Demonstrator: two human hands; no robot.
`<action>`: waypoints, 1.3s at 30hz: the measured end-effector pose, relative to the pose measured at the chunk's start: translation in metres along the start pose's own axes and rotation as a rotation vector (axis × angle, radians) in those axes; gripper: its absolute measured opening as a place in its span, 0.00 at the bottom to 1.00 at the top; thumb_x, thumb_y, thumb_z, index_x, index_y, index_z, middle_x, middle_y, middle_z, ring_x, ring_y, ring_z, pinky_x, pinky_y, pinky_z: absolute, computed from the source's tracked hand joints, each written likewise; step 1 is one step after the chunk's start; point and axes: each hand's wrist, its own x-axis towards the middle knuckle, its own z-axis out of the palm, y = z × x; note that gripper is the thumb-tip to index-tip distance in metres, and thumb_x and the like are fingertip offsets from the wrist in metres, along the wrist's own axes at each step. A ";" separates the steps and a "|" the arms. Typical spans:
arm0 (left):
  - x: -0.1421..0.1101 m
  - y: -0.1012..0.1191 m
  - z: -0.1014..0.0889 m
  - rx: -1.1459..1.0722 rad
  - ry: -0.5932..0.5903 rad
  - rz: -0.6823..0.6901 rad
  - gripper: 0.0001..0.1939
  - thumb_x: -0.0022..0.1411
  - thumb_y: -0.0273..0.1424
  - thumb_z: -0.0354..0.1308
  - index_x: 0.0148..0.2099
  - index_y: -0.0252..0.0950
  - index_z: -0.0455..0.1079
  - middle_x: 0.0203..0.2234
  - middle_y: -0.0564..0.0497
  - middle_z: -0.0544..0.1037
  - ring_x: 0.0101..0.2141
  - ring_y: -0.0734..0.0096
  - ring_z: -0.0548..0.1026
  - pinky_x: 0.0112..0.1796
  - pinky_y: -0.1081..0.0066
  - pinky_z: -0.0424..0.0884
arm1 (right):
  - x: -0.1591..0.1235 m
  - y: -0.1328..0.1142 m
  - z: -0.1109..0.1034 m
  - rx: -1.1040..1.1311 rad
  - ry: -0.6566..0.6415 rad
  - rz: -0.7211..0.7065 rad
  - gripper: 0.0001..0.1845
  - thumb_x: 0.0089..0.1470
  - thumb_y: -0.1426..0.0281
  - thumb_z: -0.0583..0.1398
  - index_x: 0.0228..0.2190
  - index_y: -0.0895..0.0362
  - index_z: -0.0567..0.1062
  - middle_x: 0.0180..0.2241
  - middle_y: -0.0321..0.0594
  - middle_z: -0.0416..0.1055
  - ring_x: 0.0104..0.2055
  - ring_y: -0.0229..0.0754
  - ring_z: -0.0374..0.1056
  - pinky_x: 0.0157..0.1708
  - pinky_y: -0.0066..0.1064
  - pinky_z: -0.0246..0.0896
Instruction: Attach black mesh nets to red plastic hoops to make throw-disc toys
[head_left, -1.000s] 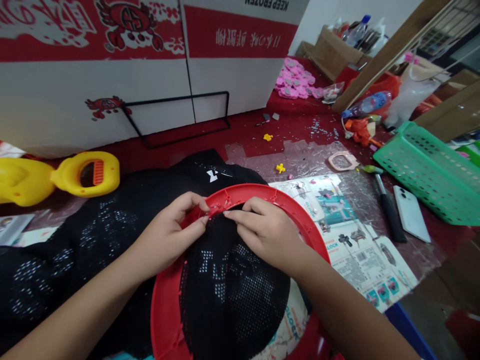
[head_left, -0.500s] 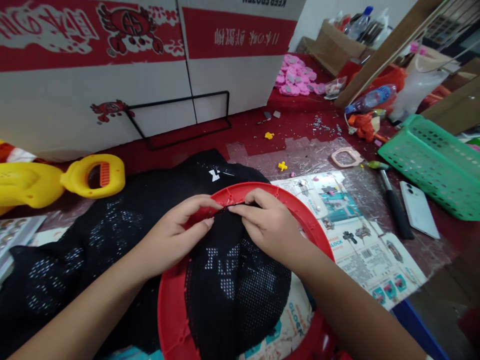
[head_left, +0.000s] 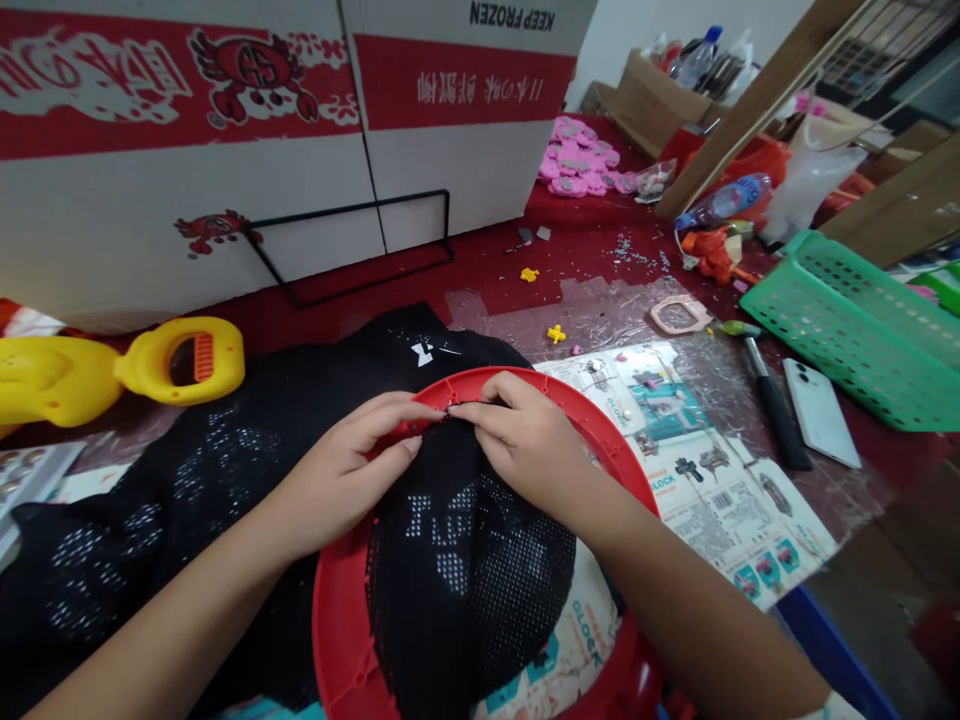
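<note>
A piece of black fabric (head_left: 450, 560) with shiny dotted patterns lies inside a large red plastic ring (head_left: 346, 590). My left hand (head_left: 367, 450) pinches the fabric's top edge near the ring's far side, thumb and forefinger close together. Right beside it, my right hand (head_left: 521, 435) grips the same edge between its fingertips, with the two sets of fingertips almost meeting. Whether a small piece is also held there, I cannot tell. More black cloth (head_left: 247, 460) with sparkling marks spreads to the left, under the ring.
A white and red carton (head_left: 285, 160) stands behind a black wire frame (head_left: 345, 208). To the left is a yellow plastic toy (head_left: 202, 360). A hammer (head_left: 776, 410), a white phone (head_left: 821, 412) and a green basket (head_left: 862, 320) lie on the right. Printed card (head_left: 720, 490) covers the table.
My right fingertips have shifted slightly left, closer to my left fingertips. The view has moved a little; the fabric and ring stay in place.
</note>
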 end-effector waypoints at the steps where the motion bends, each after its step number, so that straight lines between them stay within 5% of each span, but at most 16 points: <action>1: 0.000 0.000 0.000 0.014 0.004 -0.001 0.14 0.64 0.34 0.49 0.51 0.44 0.68 0.52 0.50 0.66 0.54 0.63 0.64 0.56 0.61 0.57 | 0.000 0.000 -0.001 -0.019 -0.013 0.007 0.16 0.59 0.76 0.51 0.41 0.58 0.77 0.32 0.41 0.66 0.35 0.38 0.62 0.37 0.30 0.61; 16: 0.000 0.002 0.003 0.282 0.043 0.115 0.13 0.65 0.34 0.47 0.45 0.39 0.71 0.46 0.47 0.69 0.48 0.66 0.69 0.49 0.67 0.65 | -0.005 -0.012 -0.007 -0.467 -0.116 -0.071 0.13 0.58 0.73 0.54 0.44 0.55 0.74 0.33 0.43 0.68 0.36 0.44 0.60 0.25 0.31 0.47; 24: 0.000 -0.002 0.001 0.214 0.003 0.072 0.15 0.66 0.37 0.47 0.52 0.43 0.65 0.49 0.50 0.69 0.51 0.63 0.67 0.53 0.61 0.62 | -0.004 -0.001 -0.009 -0.112 0.032 0.135 0.11 0.61 0.72 0.52 0.35 0.61 0.74 0.34 0.42 0.72 0.37 0.39 0.65 0.39 0.30 0.58; 29: 0.000 -0.005 0.000 0.214 -0.010 0.100 0.15 0.66 0.37 0.47 0.53 0.45 0.65 0.50 0.51 0.68 0.52 0.63 0.65 0.54 0.61 0.61 | 0.001 0.002 -0.008 -0.103 0.027 0.278 0.09 0.59 0.72 0.55 0.29 0.60 0.74 0.31 0.40 0.72 0.35 0.40 0.65 0.37 0.30 0.57; 39: -0.001 -0.002 0.000 0.229 -0.030 0.129 0.13 0.68 0.34 0.46 0.54 0.48 0.62 0.50 0.54 0.65 0.51 0.70 0.64 0.52 0.66 0.59 | 0.003 0.001 -0.006 -0.130 0.059 0.325 0.10 0.58 0.71 0.55 0.27 0.59 0.73 0.29 0.39 0.71 0.33 0.38 0.65 0.35 0.29 0.54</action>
